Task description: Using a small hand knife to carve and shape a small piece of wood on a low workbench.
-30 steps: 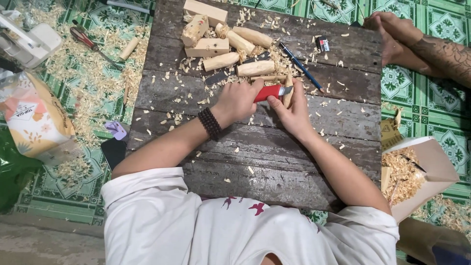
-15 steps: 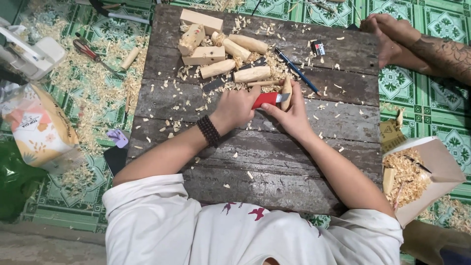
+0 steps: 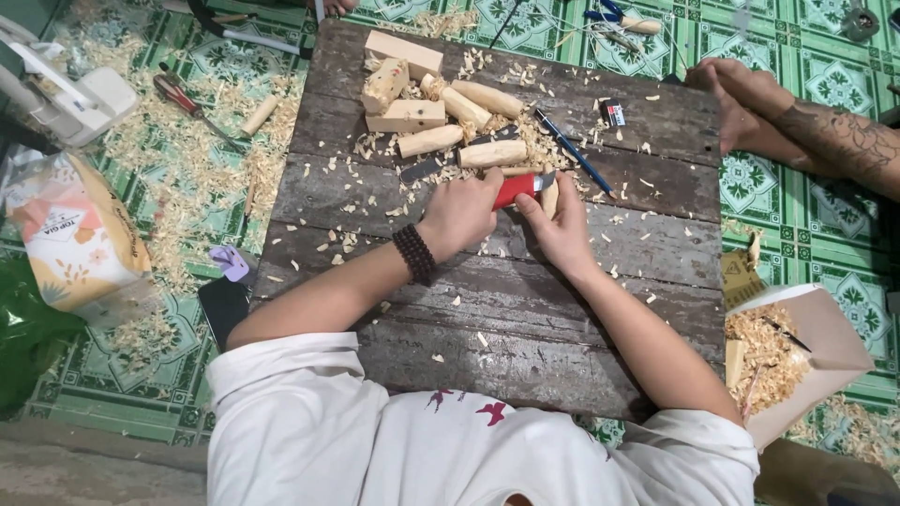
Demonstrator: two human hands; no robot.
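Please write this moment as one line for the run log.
left hand: grips red-handled knife | right hand: holds wood piece at the blade | surface: plank board, shavings | nearby: carved wood pieces

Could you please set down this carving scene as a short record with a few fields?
Surface: dark wooden board lying on green patterned floor
Left hand: grips a red-handled knife
Right hand: holds a small pale wood piece against the blade
Wrist: dark bead bracelet on the left
Stock: carved wood pieces piled at the board's far end
Also there: blue pencil, shavings, another person's hand at the far right
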